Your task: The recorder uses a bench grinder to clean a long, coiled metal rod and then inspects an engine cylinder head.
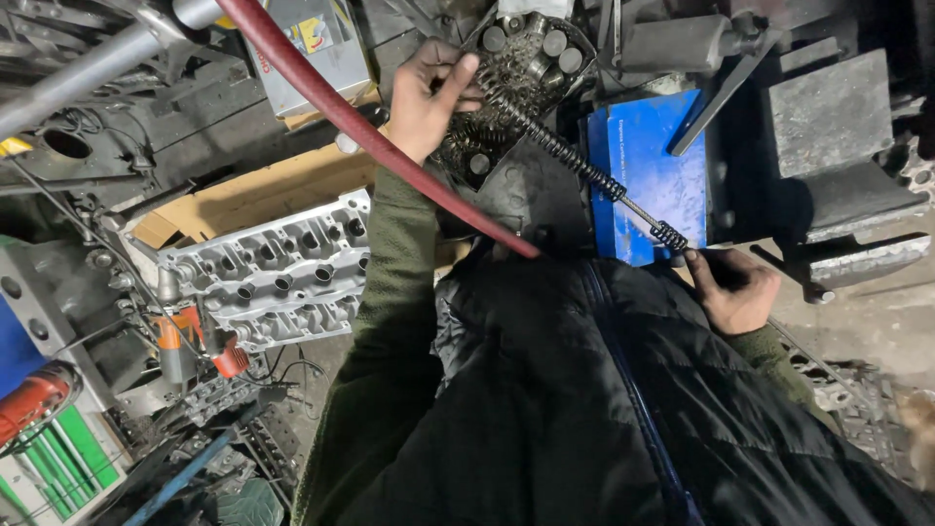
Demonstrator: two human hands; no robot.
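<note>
Cluttered workbench (857, 209) — both hands (429, 97) hold springs-laden rod (575, 161) over blue box (648, 175).

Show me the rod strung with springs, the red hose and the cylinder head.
rod strung with springs (584, 168), head view, on the springs at mid-length.
red hose (390, 154), head view, on its middle stretch.
cylinder head (278, 278), head view, on its ported top face.

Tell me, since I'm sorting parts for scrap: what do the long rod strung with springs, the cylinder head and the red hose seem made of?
Rod with springs: dark steel, apparently, dull and oily. Cylinder head: likely cast aluminium, pale grey with a matte, grainy surface. Red hose: probably rubber, smooth and bending in a curve.
</note>
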